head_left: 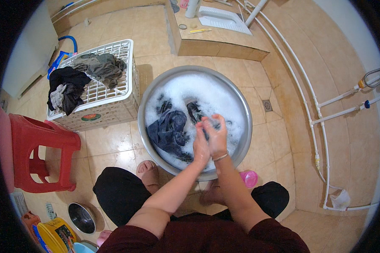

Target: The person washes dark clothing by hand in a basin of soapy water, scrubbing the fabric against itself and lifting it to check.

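Observation:
A wide grey metal basin (pixel 245 107) on the floor holds white suds (pixel 215 90) and dark wet clothes (pixel 168 128). Over its near right part, my left hand (pixel 201 143) and my right hand (pixel 217 137) are brought together, palms facing. A strip of dark wet cloth (pixel 194 111) rises from the foam just beyond the fingers and shows between them, gripped by both hands. Foam clings to the right fingers, and a band circles the right wrist. Much of the cloth is hidden by hands and suds.
At the left stands an upturned white plastic crate (pixel 109 101) with a grey-green garment (pixel 101 67) and black clothes (pixel 67 90) on top. A red stool (pixel 44 147) is nearer. A pink cup (pixel 249 178) sits beside the basin; white pipes (pixel 310 114) line the right wall.

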`<action>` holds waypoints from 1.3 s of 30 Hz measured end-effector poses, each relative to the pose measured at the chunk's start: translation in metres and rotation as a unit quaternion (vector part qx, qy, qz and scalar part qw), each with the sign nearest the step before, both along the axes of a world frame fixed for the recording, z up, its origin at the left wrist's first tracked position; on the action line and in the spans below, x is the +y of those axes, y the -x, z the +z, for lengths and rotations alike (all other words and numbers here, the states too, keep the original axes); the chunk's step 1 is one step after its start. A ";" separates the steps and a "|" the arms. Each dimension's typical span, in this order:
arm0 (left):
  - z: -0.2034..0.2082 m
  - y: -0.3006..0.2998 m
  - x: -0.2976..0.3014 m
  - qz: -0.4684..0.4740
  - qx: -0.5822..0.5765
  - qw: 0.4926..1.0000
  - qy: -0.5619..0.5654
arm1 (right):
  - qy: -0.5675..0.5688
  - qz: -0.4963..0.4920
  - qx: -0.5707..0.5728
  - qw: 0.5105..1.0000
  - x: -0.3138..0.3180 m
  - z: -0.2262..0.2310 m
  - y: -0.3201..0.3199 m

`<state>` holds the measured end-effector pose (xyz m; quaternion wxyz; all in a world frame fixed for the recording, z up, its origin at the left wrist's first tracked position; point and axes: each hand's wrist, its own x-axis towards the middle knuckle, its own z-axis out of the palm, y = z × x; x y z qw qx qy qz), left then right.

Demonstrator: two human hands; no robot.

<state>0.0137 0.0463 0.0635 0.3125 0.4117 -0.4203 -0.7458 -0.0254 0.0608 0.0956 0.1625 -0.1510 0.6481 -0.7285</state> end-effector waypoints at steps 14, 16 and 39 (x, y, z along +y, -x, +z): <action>-0.026 -0.013 -0.007 -0.396 -0.231 0.783 0.420 | 0.010 0.041 -0.304 0.952 0.013 -0.011 0.046; -0.027 -0.005 -0.003 -0.441 -0.271 0.750 0.412 | -0.084 0.057 -0.279 0.955 0.024 -0.026 0.057; -0.127 0.020 -0.019 -0.417 -0.343 0.834 0.116 | -0.253 0.014 -0.119 0.960 0.066 -0.194 0.068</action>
